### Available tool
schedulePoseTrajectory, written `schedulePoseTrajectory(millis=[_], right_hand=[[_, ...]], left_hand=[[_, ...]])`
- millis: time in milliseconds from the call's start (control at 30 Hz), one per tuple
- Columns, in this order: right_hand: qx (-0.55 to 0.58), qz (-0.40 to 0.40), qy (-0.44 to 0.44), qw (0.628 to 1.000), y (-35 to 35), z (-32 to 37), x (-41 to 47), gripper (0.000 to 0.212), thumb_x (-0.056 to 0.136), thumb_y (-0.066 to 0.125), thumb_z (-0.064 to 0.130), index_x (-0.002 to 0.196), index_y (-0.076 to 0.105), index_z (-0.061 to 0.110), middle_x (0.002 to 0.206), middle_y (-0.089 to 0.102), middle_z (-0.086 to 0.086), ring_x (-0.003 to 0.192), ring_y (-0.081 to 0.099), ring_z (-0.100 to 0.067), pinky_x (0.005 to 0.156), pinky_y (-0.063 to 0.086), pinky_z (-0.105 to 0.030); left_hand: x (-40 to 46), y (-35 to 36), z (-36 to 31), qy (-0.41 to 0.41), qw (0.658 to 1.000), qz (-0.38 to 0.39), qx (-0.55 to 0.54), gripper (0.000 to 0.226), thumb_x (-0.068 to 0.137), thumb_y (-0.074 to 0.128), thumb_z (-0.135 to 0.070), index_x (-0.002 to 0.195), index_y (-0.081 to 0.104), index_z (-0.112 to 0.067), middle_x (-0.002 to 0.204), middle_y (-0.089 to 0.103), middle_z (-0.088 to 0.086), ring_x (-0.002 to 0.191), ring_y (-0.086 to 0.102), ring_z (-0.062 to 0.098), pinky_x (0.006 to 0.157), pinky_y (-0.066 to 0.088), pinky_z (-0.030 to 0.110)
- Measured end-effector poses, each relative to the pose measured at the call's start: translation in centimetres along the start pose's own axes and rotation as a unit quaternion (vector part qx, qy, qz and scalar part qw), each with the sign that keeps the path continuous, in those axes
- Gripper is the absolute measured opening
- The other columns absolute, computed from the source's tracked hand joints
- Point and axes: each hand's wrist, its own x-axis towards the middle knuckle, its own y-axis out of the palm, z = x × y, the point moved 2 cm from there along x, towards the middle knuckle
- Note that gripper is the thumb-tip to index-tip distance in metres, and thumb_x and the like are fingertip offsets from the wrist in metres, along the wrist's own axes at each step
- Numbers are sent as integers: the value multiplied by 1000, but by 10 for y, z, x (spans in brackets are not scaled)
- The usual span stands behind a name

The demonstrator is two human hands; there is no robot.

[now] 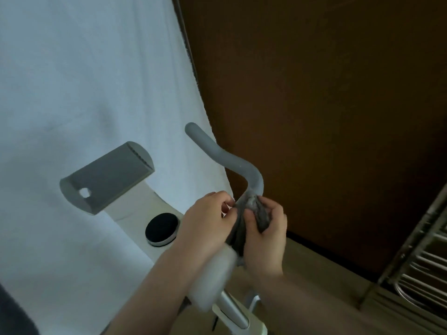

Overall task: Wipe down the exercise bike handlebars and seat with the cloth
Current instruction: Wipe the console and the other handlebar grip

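Note:
A grey curved handlebar (225, 155) of the exercise bike rises from the middle of the view toward the upper left. A grey cloth (256, 211) is bunched around the bar's lower part. My right hand (266, 233) grips the cloth against the bar. My left hand (205, 221) pinches the cloth's left edge beside the bar. The white seat (212, 281) shows blurred under my left wrist, on a silver post (232, 308).
A grey tablet holder (106, 177) and a round black knob (161, 228) sit on the bike's white frame at left. A white sheet (72, 81) hangs behind. A brown wall (326, 105) fills the right. A metal rack (420, 257) stands at the lower right.

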Motion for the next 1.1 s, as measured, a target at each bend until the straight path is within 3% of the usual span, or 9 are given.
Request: schedulePoseTrajectory(millis=[100,233,333,600,733,867,1000,1100], right_hand=[[88,-40,84,992,9,-6,-5,32,94,60,15,104,47,43,115,56,3,101,60,-9,90,54,-40],[186,-127,201,953,9,-7,15,20,97,55,21,109,47,34,104,58,10,101,60,-13,93,53,-39],[220,-92,254,938,14,-14,10,18,98,53,23,112,46,32,105,59,9,99,60,-11,95,52,-39],[202,-125,156,959,15,-8,5,24,94,60,15,111,50,28,106,63,5,94,65,-8,88,56,-36],[187,-169,146,957,20,-11,15,21,94,59,19,108,49,31,108,61,3,96,64,-12,88,55,-43],[180,-119,130,968,18,-13,6,23,95,58,18,109,45,31,111,61,-2,98,64,-14,88,55,-40],[182,-133,146,963,15,-13,22,22,96,57,21,100,43,37,111,59,1,98,62,-11,89,54,-37],[177,-100,131,970,17,-12,6,20,95,58,19,103,44,31,110,60,-2,98,64,-14,89,55,-41]], left_hand=[[13,7,-3,-9,999,26,-38,12,95,55,-32,104,61,-27,96,63,-10,84,59,8,72,46,19],[16,11,4,-5,998,-1,-61,6,93,59,-32,95,63,-29,91,65,-14,80,60,3,73,51,21],[14,12,4,10,999,-15,-43,7,92,59,-33,93,63,-28,89,65,-15,79,60,5,69,49,20],[12,13,1,25,999,-36,-14,7,92,57,-35,92,61,-29,87,63,-14,76,59,6,60,40,15],[13,13,1,17,999,-32,-22,6,92,58,-34,90,61,-30,86,63,-14,75,58,7,58,38,14],[13,12,2,4,999,-24,-46,7,91,59,-33,90,63,-27,88,65,-12,77,60,8,65,46,20],[13,12,2,-13,998,-11,-63,9,92,60,-33,95,64,-26,92,67,-11,82,61,11,73,49,22],[12,12,2,-14,998,-7,-66,10,92,60,-33,97,64,-26,95,67,-11,83,61,11,71,47,18]])
